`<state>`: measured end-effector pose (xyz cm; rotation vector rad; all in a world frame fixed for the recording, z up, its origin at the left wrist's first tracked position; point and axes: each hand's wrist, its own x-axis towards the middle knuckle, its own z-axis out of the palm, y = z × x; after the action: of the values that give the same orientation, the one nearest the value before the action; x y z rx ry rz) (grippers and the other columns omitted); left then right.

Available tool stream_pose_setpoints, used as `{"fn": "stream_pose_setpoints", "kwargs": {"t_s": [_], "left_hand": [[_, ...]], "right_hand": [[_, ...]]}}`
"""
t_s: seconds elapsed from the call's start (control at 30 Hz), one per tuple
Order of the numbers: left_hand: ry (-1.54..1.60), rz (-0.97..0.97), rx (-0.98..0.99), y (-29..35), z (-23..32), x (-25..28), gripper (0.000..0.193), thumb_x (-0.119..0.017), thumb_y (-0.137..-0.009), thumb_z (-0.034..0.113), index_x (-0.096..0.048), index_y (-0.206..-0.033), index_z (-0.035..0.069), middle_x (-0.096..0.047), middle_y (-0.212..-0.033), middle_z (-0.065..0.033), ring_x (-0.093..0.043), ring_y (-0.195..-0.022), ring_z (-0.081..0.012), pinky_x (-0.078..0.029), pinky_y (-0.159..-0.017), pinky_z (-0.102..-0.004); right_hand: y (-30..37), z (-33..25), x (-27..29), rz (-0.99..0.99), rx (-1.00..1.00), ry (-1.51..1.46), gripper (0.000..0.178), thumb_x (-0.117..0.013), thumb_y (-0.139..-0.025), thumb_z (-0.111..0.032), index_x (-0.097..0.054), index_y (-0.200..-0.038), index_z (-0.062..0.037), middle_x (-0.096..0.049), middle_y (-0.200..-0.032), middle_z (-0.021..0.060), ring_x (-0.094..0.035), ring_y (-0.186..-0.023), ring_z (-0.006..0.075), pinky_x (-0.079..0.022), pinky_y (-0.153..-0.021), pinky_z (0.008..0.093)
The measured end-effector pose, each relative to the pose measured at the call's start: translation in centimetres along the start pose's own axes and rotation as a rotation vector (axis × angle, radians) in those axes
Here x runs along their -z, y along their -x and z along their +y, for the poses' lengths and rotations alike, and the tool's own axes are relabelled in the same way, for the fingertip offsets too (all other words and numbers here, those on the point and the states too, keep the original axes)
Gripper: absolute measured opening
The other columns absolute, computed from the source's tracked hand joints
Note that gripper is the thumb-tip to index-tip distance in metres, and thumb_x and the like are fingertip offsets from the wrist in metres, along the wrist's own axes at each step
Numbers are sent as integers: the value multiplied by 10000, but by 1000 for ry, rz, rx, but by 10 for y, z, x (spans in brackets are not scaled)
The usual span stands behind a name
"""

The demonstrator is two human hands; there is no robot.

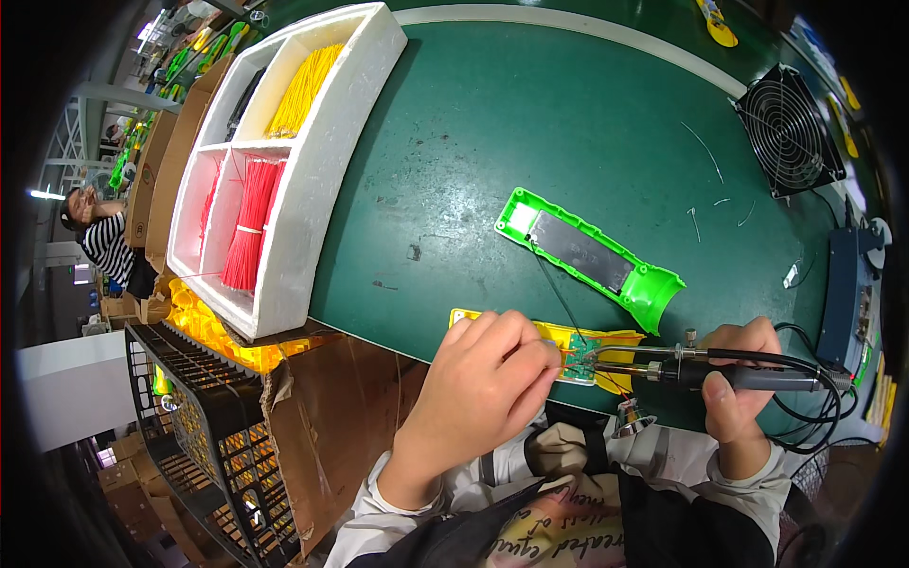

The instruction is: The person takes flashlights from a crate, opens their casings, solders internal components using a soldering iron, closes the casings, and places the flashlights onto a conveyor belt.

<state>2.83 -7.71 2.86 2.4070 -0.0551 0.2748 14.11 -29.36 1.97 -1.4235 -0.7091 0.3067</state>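
While right fingers (pixel 721 396) grip soldering iron (pixel 778 379), left fingers' (pixel 532 364) hold unclear; green table (pixel 568 114), fan (pixel 788 131).

Circuit board (pixel 577 344) before the casing half (pixel 653 289), wire bundles (pixel 254 227) in box (pixel 331 180) left, fan (pixel 788 131) right.

Black fan (pixel 791 130), black plastic crate (pixel 227 426)

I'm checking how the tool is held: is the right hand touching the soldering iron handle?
Touching. The head view shows the right hand closed around the soldering iron handle, with its thumb laid over it.
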Motion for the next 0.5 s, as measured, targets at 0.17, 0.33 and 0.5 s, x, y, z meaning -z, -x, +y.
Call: {"fn": "stream_pose_setpoints", "kwargs": {"t_s": [0.17,0.33,0.5], "left_hand": [[-19,14,0,0,1,-1,130,-630,-623,38,-551,-718,78,-452,-680,-29,-450,-614,-193,-330,-570,-300],[-31,40,7,1,1,-4,142,-632,-607,35,-547,-708,87,-451,-671,-20,-454,-610,-186,-330,-571,-300],[-36,52,11,1,2,-5,145,-634,-596,34,-548,-698,89,-449,-666,-19,-458,-610,-184,-333,-573,-298]], "right_hand": [[1,0,-1,6,-13,-15,239,-583,-668,-65,-376,-777,-14,-455,-612,52,-345,-505,64,-289,-450,198],[1,1,0,-5,8,-5,249,-591,-673,-72,-376,-782,-10,-457,-612,54,-346,-500,63,-289,-444,199],[0,0,-1,-37,28,22,247,-590,-681,-68,-374,-784,-8,-456,-615,58,-349,-500,64,-288,-436,200]]}}
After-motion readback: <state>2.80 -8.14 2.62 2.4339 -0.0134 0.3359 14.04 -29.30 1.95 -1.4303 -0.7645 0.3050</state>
